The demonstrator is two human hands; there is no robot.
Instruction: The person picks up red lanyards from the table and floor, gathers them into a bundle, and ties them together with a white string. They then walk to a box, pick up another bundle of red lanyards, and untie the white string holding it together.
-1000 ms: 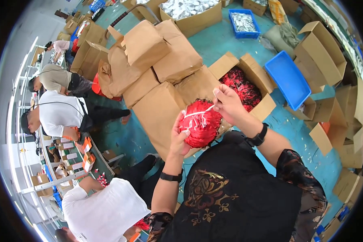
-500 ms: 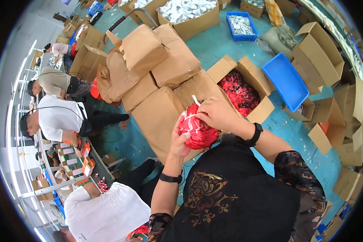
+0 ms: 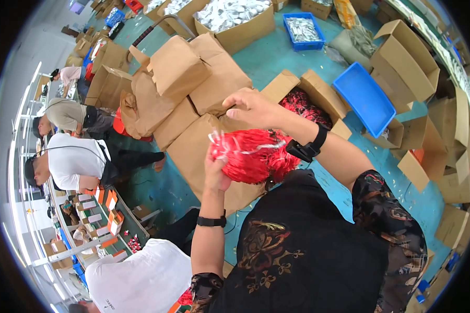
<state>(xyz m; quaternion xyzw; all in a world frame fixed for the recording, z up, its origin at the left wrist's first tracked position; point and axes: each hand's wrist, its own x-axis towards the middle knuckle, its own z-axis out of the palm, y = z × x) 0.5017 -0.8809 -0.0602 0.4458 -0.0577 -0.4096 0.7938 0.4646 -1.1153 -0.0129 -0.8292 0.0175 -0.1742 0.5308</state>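
Note:
A bulky bundle of red strands [image 3: 253, 161] hangs in front of my chest, with white string across its top. My left hand [image 3: 216, 169] is closed on the bundle's left end, where loops of white string stick up beside the fingers. Above and beyond the bundle, my right hand [image 3: 250, 108] is raised over the brown paper packages, its fingers loosely stretched and the thumb apart, with nothing visible in it. Just past my right forearm stands an open carton [image 3: 324, 94] holding more red and black strands [image 3: 303, 107].
Brown paper packages [image 3: 180, 148] are stacked ahead. A blue tray [image 3: 364, 99] leans among open cartons [image 3: 410, 62] on the right. Farther off are a blue crate [image 3: 304, 31] and a carton of silvery packets [image 3: 232, 15]. Several people work along the left bench; a white-shirted person [image 3: 138, 276] is close by.
My right hand has left the white string and moved up and leftward, opening. The bundle has turned and spread out sideways in my left hand, which has shifted left.

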